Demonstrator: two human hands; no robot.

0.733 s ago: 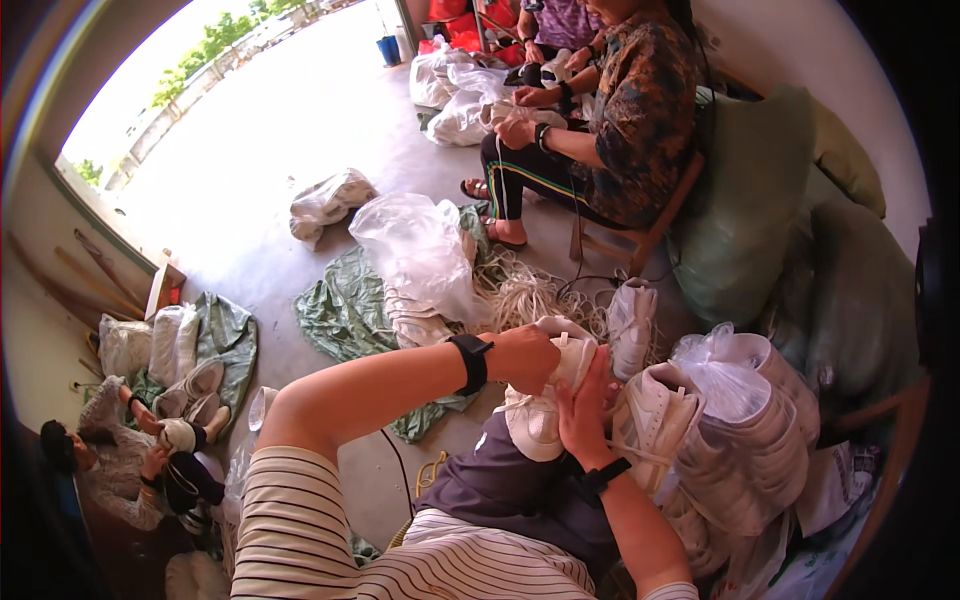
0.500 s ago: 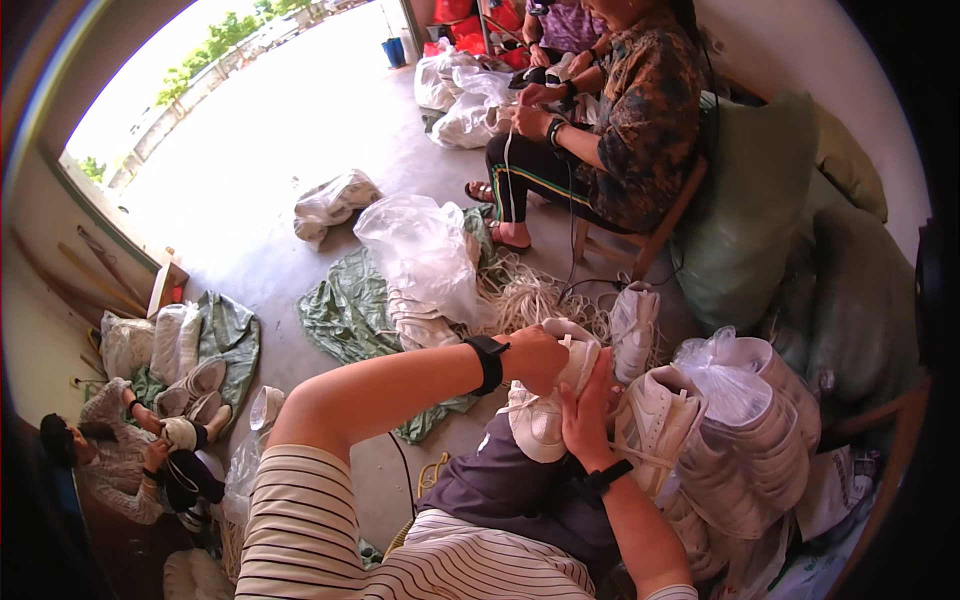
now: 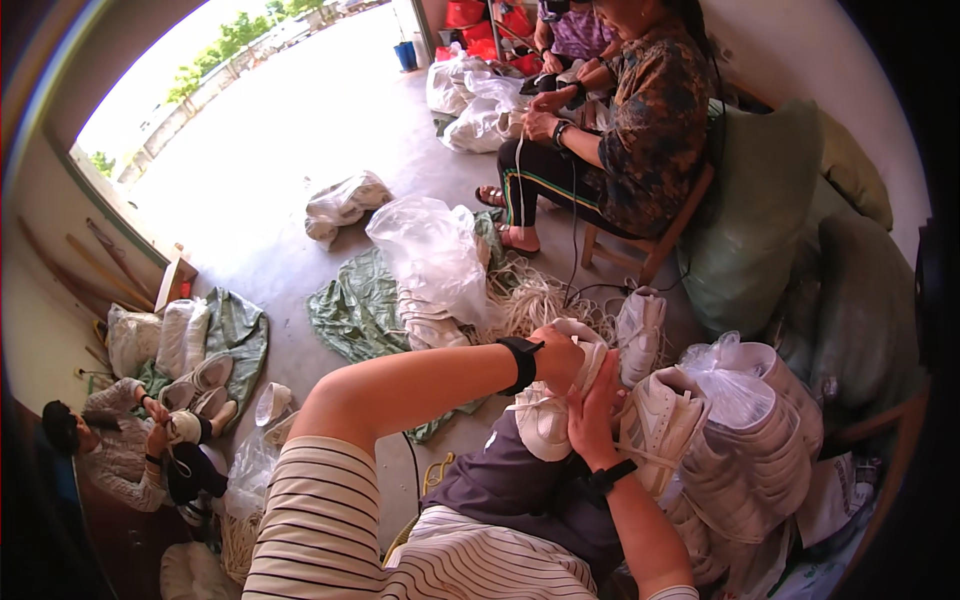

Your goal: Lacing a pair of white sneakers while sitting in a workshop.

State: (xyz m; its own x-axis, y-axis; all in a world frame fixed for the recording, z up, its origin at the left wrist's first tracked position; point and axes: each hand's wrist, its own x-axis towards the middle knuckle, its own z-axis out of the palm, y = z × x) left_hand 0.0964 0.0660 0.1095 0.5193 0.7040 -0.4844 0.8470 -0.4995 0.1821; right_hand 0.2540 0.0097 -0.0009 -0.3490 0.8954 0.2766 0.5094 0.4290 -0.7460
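A white sneaker (image 3: 543, 430) rests on the dark cloth over my lap, its toe towards me. My left hand (image 3: 562, 360) is closed at the shoe's upper near the opening; its fingertips are hidden, so what they pinch cannot be made out. Pressed along the shoe's right side, my right hand (image 3: 595, 415) steadies it, fingers pointing up. A thin white lace strand shows at the shoe's left side. Just right of my right hand stands another white sneaker (image 3: 660, 415) with lace across it, and a further white sneaker (image 3: 640, 330) sits beyond.
Stacked white shoes (image 3: 770, 460) and a clear plastic bag (image 3: 725, 385) lie to my right. Ahead are a heap of pale laces (image 3: 535, 295), a green tarp (image 3: 355, 305) and large green sacks (image 3: 745, 210). One co-worker (image 3: 650, 130) sits ahead, another (image 3: 125, 455) at left.
The whole view has shifted slightly. Both my hands stay at the sneaker, with the right hand's fingers drawn closer to the left hand. The shoe remains on my lap.
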